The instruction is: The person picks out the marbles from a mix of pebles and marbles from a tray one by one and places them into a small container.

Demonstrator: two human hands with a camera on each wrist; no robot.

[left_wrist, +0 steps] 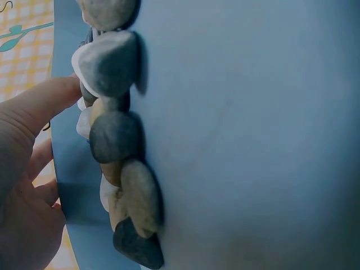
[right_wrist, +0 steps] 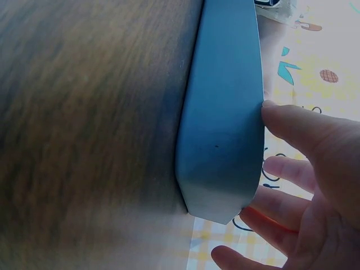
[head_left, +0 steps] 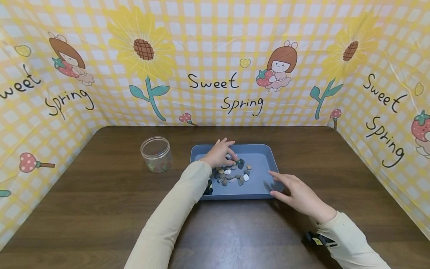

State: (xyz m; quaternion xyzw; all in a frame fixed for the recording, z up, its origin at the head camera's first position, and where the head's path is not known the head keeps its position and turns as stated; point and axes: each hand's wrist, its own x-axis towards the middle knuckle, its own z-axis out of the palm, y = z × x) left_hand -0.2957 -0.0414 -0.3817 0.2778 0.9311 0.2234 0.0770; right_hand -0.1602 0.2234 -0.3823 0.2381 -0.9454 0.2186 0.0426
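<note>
My left hand [head_left: 220, 154] reaches into a blue-grey tray [head_left: 258, 186], over a loose heap of pebbles [head_left: 227, 177]. Thumb and index finger come close together beside a dark stone [head_left: 241, 163] with a bit of green next to it; whether they pinch anything is hard to see. In the left wrist view, grey, tan and white pebbles [left_wrist: 115, 138] hide the thumb's tip. At the tray's right end, my right hand [head_left: 299, 192] rests with fingers spread, the thumb touching the rim. The right wrist view shows those fingers loosely extended along the tray [right_wrist: 222, 112].
Left of the tray stands a clear round jar [head_left: 156, 155] without a lid, with small coloured pieces at its bottom. Tray and jar are on a dark wooden table [head_left: 100, 209]. A yellow checked cloth [head_left: 215, 45] walls the back and sides.
</note>
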